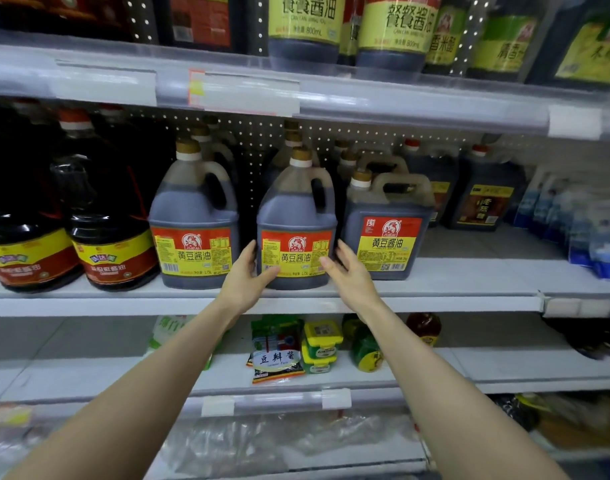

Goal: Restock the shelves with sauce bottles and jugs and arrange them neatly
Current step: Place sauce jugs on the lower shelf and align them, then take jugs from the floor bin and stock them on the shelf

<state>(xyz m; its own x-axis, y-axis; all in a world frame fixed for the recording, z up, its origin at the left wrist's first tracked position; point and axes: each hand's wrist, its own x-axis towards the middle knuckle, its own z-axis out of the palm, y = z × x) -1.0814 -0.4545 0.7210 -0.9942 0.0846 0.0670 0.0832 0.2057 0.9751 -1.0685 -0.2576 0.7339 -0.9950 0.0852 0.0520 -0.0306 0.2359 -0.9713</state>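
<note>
On the middle shelf the centre jug stands at the front edge, between the left jug and the square jug. More jugs line up behind each of the three. Two round bottles stand left of the left jug. Right of the square jug and further back stand two rear jugs, with what may be pouches at the far right. The left hand clasps the centre jug's lower left corner and the right hand rests against its right side. Tall bottles stand on the shelf above. On the shelf below lie a sachet, stacked tubs to its right, then small bottles.
</note>
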